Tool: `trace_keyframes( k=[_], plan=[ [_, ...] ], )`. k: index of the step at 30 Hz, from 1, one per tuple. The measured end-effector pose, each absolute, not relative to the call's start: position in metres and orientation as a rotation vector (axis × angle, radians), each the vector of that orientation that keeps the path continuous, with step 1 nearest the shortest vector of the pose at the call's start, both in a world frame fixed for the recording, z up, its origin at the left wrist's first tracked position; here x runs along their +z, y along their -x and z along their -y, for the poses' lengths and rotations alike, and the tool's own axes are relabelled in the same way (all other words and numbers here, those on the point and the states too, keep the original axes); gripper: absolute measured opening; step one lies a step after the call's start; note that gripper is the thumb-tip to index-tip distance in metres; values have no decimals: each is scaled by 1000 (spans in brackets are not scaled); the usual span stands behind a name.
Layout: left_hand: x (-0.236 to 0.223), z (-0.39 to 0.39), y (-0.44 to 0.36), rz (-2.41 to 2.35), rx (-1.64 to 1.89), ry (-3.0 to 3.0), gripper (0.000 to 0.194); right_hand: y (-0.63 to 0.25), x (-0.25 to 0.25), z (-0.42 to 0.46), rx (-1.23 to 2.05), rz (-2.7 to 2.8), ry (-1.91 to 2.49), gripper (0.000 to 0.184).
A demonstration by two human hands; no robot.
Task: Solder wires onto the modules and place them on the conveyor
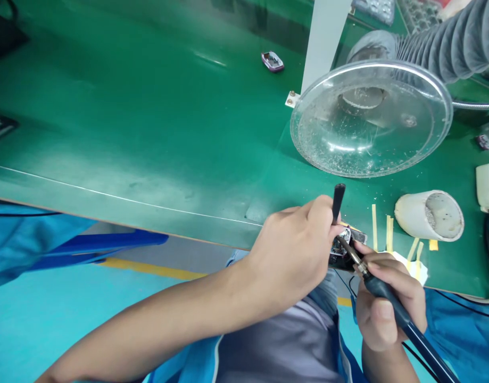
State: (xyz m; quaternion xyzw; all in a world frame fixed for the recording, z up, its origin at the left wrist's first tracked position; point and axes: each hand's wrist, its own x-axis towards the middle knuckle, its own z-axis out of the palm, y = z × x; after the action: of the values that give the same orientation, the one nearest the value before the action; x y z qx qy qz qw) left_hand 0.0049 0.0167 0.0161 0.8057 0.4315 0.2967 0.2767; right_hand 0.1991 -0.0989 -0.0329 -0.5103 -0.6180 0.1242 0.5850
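My left hand point(294, 242) is closed around dark tweezers point(338, 199), whose back end points up; their tips are hidden behind my fingers. In my right hand point(390, 298) is a soldering iron point(391, 306), its cord end running to the lower right. The iron's tip reaches a small open electronic device point(341, 246) with exposed parts. That device sits on a dark holder point(342, 262) at the table's front edge, partly covered by my left hand. Fingers of both hands lie close beside it.
A clear fume-extractor hood point(372, 122) on a grey ribbed hose point(447, 42) overhangs the green table point(148, 117). A dirty white cup point(415, 215) lies tipped at right, near yellow tape strips point(389, 234). Another small device point(272, 61) lies farther back.
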Motion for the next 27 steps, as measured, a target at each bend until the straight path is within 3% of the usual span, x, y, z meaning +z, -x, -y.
trace_keyframes(
  k=[27],
  plan=[
    [24,-27,-5,-1105,697,-2184,8,-190,-35,94,248,1335,1199,28]
  ],
)
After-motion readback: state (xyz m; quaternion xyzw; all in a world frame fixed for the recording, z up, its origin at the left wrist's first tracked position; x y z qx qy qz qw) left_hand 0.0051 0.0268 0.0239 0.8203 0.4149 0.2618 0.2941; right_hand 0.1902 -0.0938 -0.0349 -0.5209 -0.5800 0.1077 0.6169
